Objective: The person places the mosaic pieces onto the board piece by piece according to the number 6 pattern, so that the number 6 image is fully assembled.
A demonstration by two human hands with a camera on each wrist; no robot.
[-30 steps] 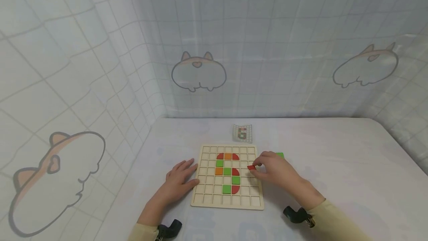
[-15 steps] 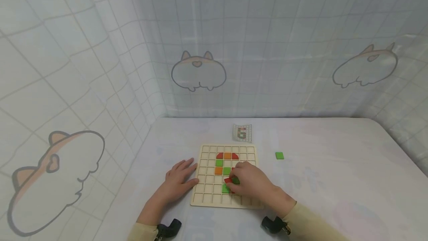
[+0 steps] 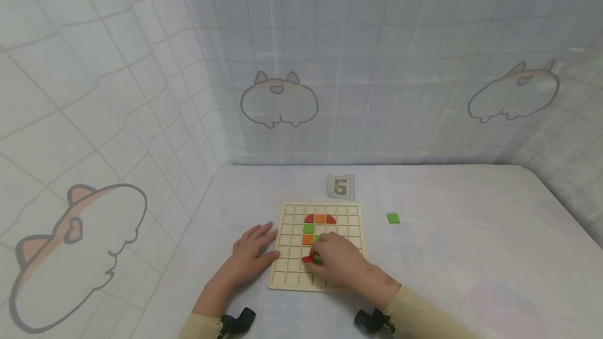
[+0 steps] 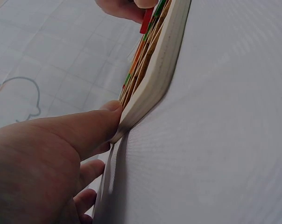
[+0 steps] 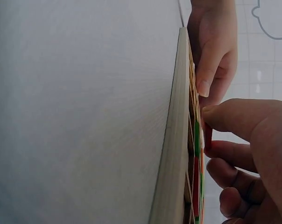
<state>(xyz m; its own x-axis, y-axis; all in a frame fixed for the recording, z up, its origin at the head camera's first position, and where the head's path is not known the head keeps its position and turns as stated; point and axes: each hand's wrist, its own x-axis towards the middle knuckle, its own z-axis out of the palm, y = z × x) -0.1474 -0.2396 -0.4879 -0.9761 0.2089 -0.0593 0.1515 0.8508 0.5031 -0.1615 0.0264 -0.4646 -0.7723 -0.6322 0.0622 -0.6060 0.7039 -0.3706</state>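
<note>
A wooden grid board (image 3: 289,279) lies on the table, with red, orange and green tiles set in some of its squares. My right hand (image 3: 340,259) is over the board's lower middle and pinches a red tile (image 3: 308,259) between thumb and forefinger; the right wrist view shows this red tile (image 5: 207,136) on edge close above the board. Several tiles are hidden under that hand. My left hand (image 3: 249,256) rests at the board's left edge, fingers spread and thumb touching the rim, as the left wrist view also shows for the thumb (image 4: 96,125).
A loose green square tile (image 3: 393,218) lies on the table right of the board. Behind the board is a small card (image 3: 341,187) printed with a coloured grid pattern. A patterned curtain (image 3: 400,109) hangs around the table's back and sides.
My right hand has carried the red tile leftward and down, from the board's right edge to its lower middle. The loose green tile has come fully into view. My left hand stays put.
</note>
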